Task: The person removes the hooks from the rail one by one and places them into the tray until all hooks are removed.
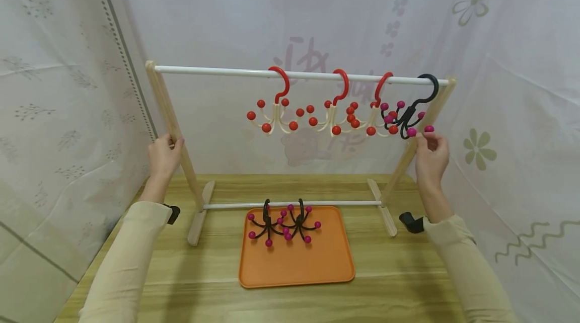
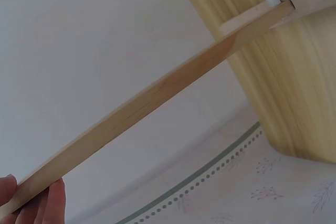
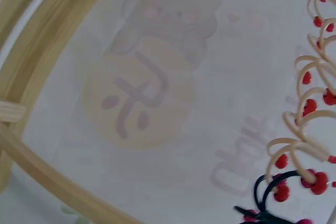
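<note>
At the right end of the white top rail (image 1: 217, 71), a black hook hanger (image 1: 410, 111) with magenta balls hangs just beside the rack's right upright. The right hand (image 1: 431, 154) is raised to it, fingertips pinching one of its lowest magenta-tipped prongs. To its left on the same rail hang three red-hooked hangers (image 1: 333, 111) with cream arms and red balls, the nearest one crowding against the black one. The left hand (image 1: 164, 157) grips the wooden left upright (image 1: 174, 127) of the rack partway up, fingers curled round it. Below, on the wooden tabletop (image 1: 408, 272), an orange tray (image 1: 296, 262) lies in front of the rack's lower bar, holding two more black hangers (image 1: 283, 222) side by side at its far edge.
</note>
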Demonstrator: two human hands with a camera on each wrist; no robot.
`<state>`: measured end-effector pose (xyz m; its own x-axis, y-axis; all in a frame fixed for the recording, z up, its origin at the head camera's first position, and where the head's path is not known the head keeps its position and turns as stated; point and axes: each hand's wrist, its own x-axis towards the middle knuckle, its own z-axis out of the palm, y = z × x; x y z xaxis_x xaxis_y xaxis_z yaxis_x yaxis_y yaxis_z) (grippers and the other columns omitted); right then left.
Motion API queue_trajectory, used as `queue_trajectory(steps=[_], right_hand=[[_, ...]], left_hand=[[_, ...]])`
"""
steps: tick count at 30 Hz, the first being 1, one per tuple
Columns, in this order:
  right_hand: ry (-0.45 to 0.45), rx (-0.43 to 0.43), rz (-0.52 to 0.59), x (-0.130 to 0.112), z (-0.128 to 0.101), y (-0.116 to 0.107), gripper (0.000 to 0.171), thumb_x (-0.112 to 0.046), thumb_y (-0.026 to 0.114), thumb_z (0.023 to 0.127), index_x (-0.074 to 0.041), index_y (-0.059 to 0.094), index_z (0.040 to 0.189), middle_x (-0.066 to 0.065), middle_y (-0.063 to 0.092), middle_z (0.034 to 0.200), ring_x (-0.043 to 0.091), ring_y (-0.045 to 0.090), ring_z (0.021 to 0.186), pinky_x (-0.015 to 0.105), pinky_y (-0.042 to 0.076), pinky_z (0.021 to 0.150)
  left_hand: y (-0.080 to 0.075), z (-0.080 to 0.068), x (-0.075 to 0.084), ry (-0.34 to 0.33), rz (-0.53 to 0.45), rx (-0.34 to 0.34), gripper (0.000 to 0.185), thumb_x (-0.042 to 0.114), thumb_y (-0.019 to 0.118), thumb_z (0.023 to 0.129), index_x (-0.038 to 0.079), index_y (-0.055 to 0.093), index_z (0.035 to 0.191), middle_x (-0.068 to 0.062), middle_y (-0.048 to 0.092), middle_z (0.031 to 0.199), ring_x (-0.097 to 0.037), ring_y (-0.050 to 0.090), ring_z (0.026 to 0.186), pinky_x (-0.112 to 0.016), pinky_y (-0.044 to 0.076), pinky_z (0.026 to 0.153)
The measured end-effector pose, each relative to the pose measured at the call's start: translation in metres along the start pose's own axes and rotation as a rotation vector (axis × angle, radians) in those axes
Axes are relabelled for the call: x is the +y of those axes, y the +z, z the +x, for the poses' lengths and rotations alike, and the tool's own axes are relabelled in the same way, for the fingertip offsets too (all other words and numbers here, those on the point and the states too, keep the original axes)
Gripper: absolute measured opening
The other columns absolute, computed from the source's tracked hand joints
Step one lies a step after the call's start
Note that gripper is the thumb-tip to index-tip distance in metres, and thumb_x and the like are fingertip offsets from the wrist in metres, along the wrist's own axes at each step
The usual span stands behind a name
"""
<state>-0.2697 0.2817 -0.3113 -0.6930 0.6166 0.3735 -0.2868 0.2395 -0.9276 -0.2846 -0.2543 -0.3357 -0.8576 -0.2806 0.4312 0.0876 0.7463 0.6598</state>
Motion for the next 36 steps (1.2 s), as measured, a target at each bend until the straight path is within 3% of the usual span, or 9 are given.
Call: queue_trajectory(steps=[8,15,24,28,36], right_hand=[[-0.096,-0.082,0.047,-0.027,-0.013,0.011,0.009,-0.016,0.059,0.085,-0.012,0.057,0.093,-0.002,0.052,0.087,0.009,0.048,0.079,0.017,0.04,0.064],[-0.15,-0.264,0.104,-0.052,-0.028,0.028,0.022,-0.02,0.06,0.085,-0.004,0.061,0.1,0.005,0.06,0.09,0.017,0.055,0.075,0.016,0.047,0.064],[-0.025,-0.567,0.221,-0.075,-0.04,0.062,0.037,-0.027,0.063,0.082,-0.002,0.059,0.109,0.014,0.06,0.103,0.022,0.059,0.087,0.028,0.046,0.08],[-0.032,-0.67,0.241,-0.083,-0.045,0.079,0.04,-0.024,0.062,0.083,0.003,0.056,0.113,0.017,0.059,0.107,0.02,0.06,0.088,0.029,0.045,0.081],[-0.02,-0.757,0.17,-0.101,-0.054,0.108,0.042,-0.026,0.062,0.083,0.0,0.055,0.115,0.013,0.06,0.106,0.019,0.061,0.088,0.03,0.045,0.082]], left_hand=[[0.0,-0.001,0.001,-0.003,-0.003,0.0,0.025,0.016,0.044,0.093,-0.007,0.05,0.084,-0.031,0.056,0.101,-0.043,0.053,0.095,-0.05,0.044,0.077],[0.001,-0.001,0.001,-0.006,-0.016,-0.006,0.024,0.015,0.044,0.093,-0.007,0.049,0.082,-0.031,0.055,0.102,-0.044,0.052,0.096,-0.05,0.045,0.077],[0.001,-0.002,0.001,-0.006,0.0,0.011,0.024,0.015,0.045,0.092,-0.006,0.05,0.081,-0.03,0.056,0.102,-0.044,0.053,0.095,-0.05,0.044,0.078],[0.001,-0.002,0.002,-0.003,0.008,0.022,0.025,0.015,0.045,0.092,-0.007,0.051,0.082,-0.031,0.056,0.1,-0.043,0.053,0.094,-0.05,0.044,0.077],[0.001,-0.002,0.003,-0.008,0.0,0.025,0.025,0.015,0.045,0.092,-0.007,0.05,0.081,-0.031,0.056,0.1,-0.043,0.054,0.094,-0.05,0.045,0.077]])
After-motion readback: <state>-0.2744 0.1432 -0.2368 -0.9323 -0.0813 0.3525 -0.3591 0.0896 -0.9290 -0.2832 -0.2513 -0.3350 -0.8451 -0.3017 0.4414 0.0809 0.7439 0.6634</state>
